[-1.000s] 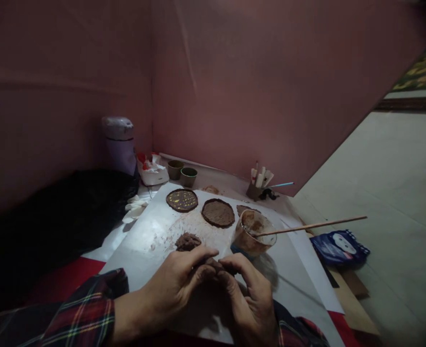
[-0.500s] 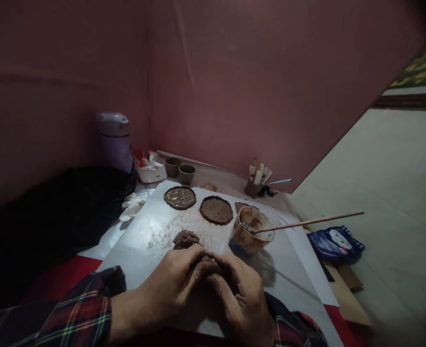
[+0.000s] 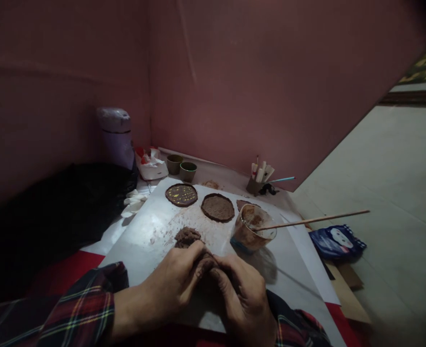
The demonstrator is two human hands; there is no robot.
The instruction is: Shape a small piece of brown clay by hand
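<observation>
My left hand (image 3: 177, 274) and my right hand (image 3: 244, 289) meet at the front of the white sheet (image 3: 146, 250), fingers curled and thumbs close together. Between them they grip brown clay, mostly hidden by the fingers; brown smears mark the thumbs. Just beyond my left hand lies a rough lump of brown clay (image 3: 187, 237). Farther back are two flat round clay pieces with raised rims: one speckled yellow (image 3: 181, 195), the other plain brown (image 3: 218, 208). Beyond my right hand stands a smeared clear cup (image 3: 249, 236) with a long thin stick (image 3: 314, 220) leaning out.
Two small dark pots (image 3: 188, 172) stand at the back beside a white and red bag (image 3: 152, 166). A holder with several light sticks (image 3: 261, 172) is at the back right. Black plastic (image 3: 64, 212) covers the left side; a blue packet (image 3: 338, 242) lies right.
My thumbs and fingers have drawn closer together, so less of the held clay shows. The whole view has shifted slightly; the things on the sheet have stayed in place.
</observation>
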